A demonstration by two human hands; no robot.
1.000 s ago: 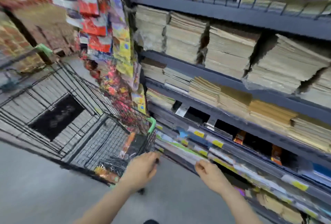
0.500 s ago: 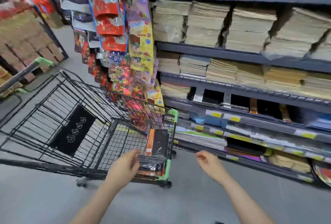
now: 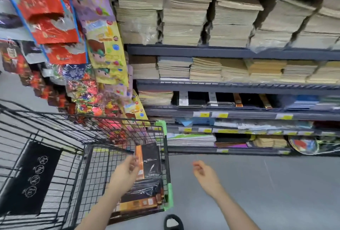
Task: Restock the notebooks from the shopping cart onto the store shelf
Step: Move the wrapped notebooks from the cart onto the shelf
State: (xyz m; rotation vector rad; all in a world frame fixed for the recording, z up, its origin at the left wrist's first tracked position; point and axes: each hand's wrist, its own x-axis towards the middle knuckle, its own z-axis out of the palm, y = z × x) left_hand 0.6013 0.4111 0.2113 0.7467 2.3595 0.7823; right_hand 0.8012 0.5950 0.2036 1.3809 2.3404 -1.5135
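Observation:
A black wire shopping cart (image 3: 88,137) with green corner guards stands at the lower left. In its right end lies a pile of black and orange notebooks (image 3: 147,183) in clear wrap, one leaning upright against the end wall. My left hand (image 3: 125,174) reaches into the cart with its fingertips at the upright notebook's orange spine; no firm grip shows. My right hand (image 3: 206,174) hovers over the floor right of the cart, fingers loosely curled and holding nothing. The store shelf (image 3: 230,112) at the right has black notebooks on its middle level.
Upper shelf levels hold tall piles of tan notebooks (image 3: 185,20). Hanging snack and toy packets (image 3: 77,46) crowd the space above the cart's far side. Grey floor (image 3: 257,183) lies between cart and shelf. A dark shoe (image 3: 173,222) shows at the bottom edge.
The view swung up and back from the shelf toward the cart. My left hand went further into the cart toward the upright notebook. My right hand drew away from the lower shelf.

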